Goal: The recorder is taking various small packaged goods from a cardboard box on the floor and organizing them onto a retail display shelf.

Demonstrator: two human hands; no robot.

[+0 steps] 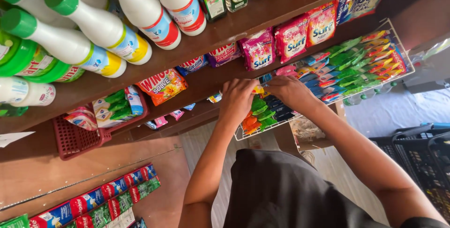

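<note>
A shop's brown wooden shelves [262, 14] run slantwise across the view, and a white wire rack [398, 45] full of small coloured sachets hangs off their front edge; everything here is placed from that rack. Both hands meet at the rack's middle, over the rows of sachets. The left hand [236, 97] and the right hand [290, 91] are pinched together on one small yellow sachet [258, 89], which lies between their fingertips just above the green and orange sachets [258, 113] in the rack's near end. Up the rack from the hands the rows of green, red and blue sachets are packed tight to the wire rim. Behind the rack, on the shelf, stand pink detergent packets [291, 38]; above those, white bottles [140, 10] crowd the top shelf. Left of the rack sits a red basket [75, 139]. Below the rack the floor is pale, with black crates [422, 162] at the right.
</note>
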